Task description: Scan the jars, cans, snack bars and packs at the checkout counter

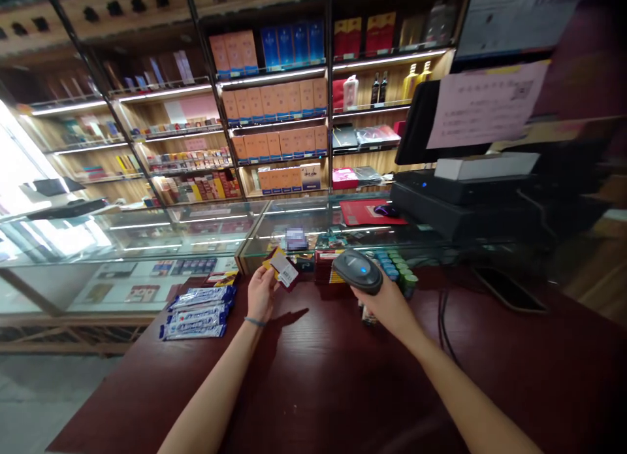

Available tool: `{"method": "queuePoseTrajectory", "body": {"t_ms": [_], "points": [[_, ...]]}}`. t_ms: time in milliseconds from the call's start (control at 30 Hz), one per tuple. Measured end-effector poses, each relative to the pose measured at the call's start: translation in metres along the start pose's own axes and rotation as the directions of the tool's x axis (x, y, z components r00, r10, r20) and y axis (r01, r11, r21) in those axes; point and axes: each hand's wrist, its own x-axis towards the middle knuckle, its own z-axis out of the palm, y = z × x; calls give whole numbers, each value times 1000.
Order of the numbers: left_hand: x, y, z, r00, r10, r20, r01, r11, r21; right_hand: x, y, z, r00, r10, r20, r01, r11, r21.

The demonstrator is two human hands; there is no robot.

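Observation:
Between the fingers of my left hand point(262, 294) is a small flat packet point(284, 270), yellow and dark red, with a white barcode label facing up. My right hand point(385, 304) is wrapped round a black barcode scanner point(357, 271) with a blue light on top; its head points left toward the packet, and the two are apart. Behind the scanner stand a dark red box point(326, 268) and several green and blue tubes point(399, 268), partly hidden by it. To the left of my left hand lie several blue and white wrapped sticks point(198, 313) in a pile.
A dark red desk point(304, 389) bears these things. On the right are a phone point(509, 289), a black cable point(444, 323) and a monitor point(421, 127). A mouse point(385, 210) rests on a red mat point(360, 212). Glass display cases point(196, 235) and stocked shelves stand beyond.

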Motion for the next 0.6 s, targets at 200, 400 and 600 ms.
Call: {"method": "queuePoseTrajectory", "body": {"t_ms": [200, 400, 600], "points": [[19, 15, 68, 957, 206, 204, -277, 859, 430, 10, -1, -28, 976, 12, -215, -10, 1000, 9], [15, -16, 125, 849, 169, 500, -477, 651, 590, 14, -2, -45, 952, 25, -305, -14, 999, 39], [14, -48, 144, 763, 138, 632, -585, 565, 582, 16, 5, -50, 944, 65, -325, -39, 996, 86]]}}
